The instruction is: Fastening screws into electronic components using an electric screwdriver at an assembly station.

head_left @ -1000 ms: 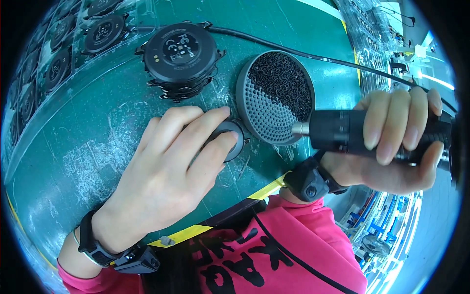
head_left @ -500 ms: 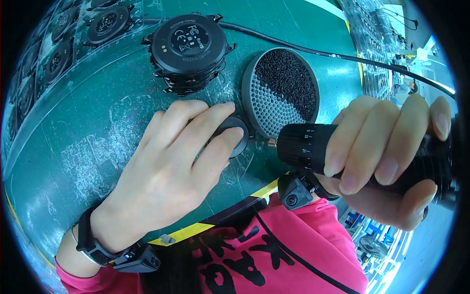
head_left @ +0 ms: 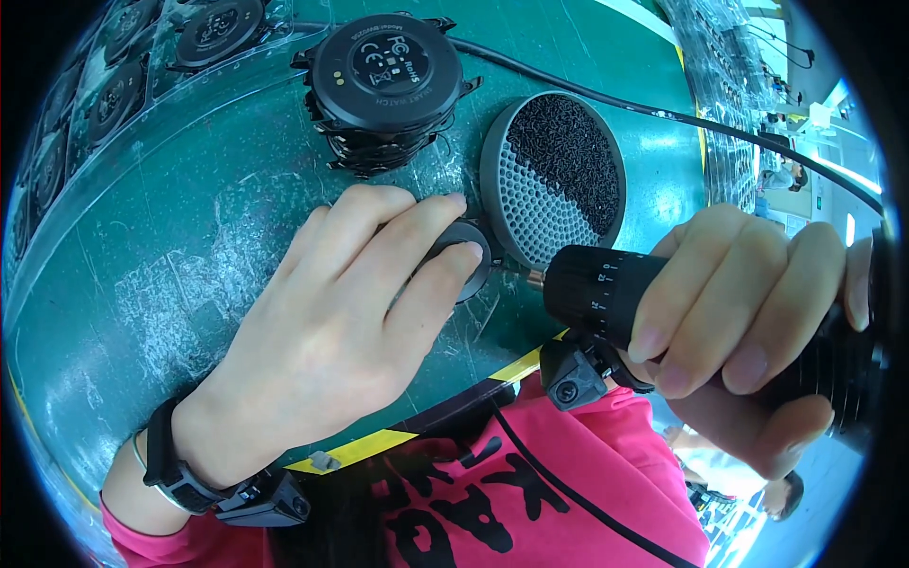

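Note:
My left hand [head_left: 331, 293] bends over a round black smartwatch case [head_left: 466, 233] lying on the green tabletop. Its fingertips press on the case and pin it down; part of the case is hidden beneath them. In my right hand [head_left: 734, 293] is a black electric screwdriver [head_left: 597, 289] with a numbered collar, gripped nearly level. Its coppery nose points left at the case's right edge, where the thin bit is hard to make out. Just beyond stands a round grey dish [head_left: 490, 180] with a dimpled floor, partly covered by many tiny black screws [head_left: 568, 142].
A stack of black watch cases [head_left: 383, 80] rises beyond my left hand. Clear trays of more cases [head_left: 220, 30] fill the far left. A black cable [head_left: 606, 95] crosses behind the dish. Yellow-and-black tape [head_left: 379, 443] marks the near edge. Another person [head_left: 724, 464] appears at lower right.
The stack, dish and watch case sit slightly farther right in the picture, as does my left hand. My right hand is a little lower, and the screwdriver's rear end has dipped.

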Tool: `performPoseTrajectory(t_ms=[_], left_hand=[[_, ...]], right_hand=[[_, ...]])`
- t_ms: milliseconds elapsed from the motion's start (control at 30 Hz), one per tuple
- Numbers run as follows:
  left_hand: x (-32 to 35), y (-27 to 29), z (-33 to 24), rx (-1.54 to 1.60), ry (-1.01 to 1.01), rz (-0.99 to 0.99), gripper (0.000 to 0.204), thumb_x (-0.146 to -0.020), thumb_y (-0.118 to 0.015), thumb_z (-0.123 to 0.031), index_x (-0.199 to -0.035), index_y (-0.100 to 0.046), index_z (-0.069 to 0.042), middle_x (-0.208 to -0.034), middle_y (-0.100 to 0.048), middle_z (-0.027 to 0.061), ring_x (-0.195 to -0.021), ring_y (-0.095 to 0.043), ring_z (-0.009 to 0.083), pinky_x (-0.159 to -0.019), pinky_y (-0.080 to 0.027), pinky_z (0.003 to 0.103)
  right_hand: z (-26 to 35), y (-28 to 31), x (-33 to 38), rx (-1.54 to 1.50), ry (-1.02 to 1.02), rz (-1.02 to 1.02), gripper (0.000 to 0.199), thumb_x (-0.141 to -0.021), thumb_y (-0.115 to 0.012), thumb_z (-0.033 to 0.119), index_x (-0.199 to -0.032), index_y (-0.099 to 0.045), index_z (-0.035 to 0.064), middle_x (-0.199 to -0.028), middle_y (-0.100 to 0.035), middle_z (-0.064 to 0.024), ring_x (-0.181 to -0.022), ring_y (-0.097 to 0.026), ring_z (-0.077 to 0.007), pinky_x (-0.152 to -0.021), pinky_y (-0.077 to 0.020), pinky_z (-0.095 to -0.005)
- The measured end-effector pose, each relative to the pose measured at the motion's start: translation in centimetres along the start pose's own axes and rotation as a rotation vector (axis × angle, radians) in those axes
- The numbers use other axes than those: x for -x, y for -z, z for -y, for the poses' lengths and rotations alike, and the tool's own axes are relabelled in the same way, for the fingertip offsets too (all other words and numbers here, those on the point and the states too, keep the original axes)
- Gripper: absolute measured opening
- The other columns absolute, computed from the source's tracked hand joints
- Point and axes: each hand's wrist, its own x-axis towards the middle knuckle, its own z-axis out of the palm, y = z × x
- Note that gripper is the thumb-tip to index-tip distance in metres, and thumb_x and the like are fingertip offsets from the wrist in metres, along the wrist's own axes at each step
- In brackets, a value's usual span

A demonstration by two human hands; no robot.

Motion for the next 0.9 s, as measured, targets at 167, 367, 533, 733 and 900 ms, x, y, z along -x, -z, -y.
performPoseTrajectory(t_ms=[167, 367, 533, 733, 900], left_hand=[[0.5, 0.3, 0.1, 0.007, -0.014, -0.025, 0.049, -0.064, -0.077, 0.002, -0.111, -0.064, 0.002, -0.125, -0.059, 0.0196, -0.1, -0.057, 0.0385, -0.085, -0.051, 0.044], [0.5, 0.6, 0.1, 0.012, -0.046, -0.04, 0.046, -0.065, -0.078, 0.001, -0.109, -0.065, 0.003, -0.123, -0.059, 0.0203, -0.099, -0.058, 0.0384, -0.084, -0.052, 0.045], [1.1, 0.4, 0.2, 0.002, -0.046, -0.052, 0.047, -0.064, -0.078, 0.001, -0.109, -0.064, 0.003, -0.123, -0.059, 0.0202, -0.1, -0.058, 0.0383, -0.084, -0.052, 0.044], [0.5, 0.9, 0.0, 0.094, -0.004, -0.027, 0.05, -0.064, -0.079, 0.003, -0.108, -0.057, 0.001, -0.122, -0.06, 0.0201, -0.101, -0.058, 0.0388, -0.085, -0.05, 0.046], [1.0, 2.2, 0.1, 0.139, -0.009, -0.015, 0.053, -0.066, -0.079, 0.004, -0.109, -0.048, -0.002, -0.123, -0.061, 0.0201, -0.1, -0.058, 0.0388, -0.085, -0.049, 0.045]], right_hand=[[0.4, -0.6, -0.4, 0.037, -0.025, 0.085, 0.056, -0.089, -0.072, 0.028, -0.124, -0.038, 0.0019, -0.087, -0.06, -0.0081, -0.057, -0.064, -0.0162, -0.049, -0.0547, -0.026], [-0.5, -0.8, 0.0, -0.039, 0.027, -0.011, 0.052, -0.089, -0.07, 0.027, -0.122, -0.039, 0.0012, -0.084, -0.059, -0.0078, -0.056, -0.062, -0.0153, -0.049, -0.0539, -0.027], [-1.2, -0.8, 0.2, -0.156, 0.118, -0.165, 0.047, -0.089, -0.067, 0.024, -0.119, -0.04, 0.0001, -0.081, -0.057, -0.0074, -0.054, -0.06, -0.0143, -0.049, -0.0527, -0.0284], [1.5, 1.7, 0.3, -0.279, 0.244, -0.426, 0.039, -0.09, -0.063, 0.022, -0.113, -0.042, -0.0019, -0.079, -0.056, -0.0069, -0.052, -0.056, -0.0127, -0.05, -0.048, -0.0289], [5.2, 5.3, 0.2, -0.035, 0.018, -0.677, 0.042, -0.095, -0.059, 0.026, -0.122, -0.044, -0.0031, -0.078, -0.054, -0.0074, -0.055, -0.054, -0.015, -0.05, -0.045, -0.03]])
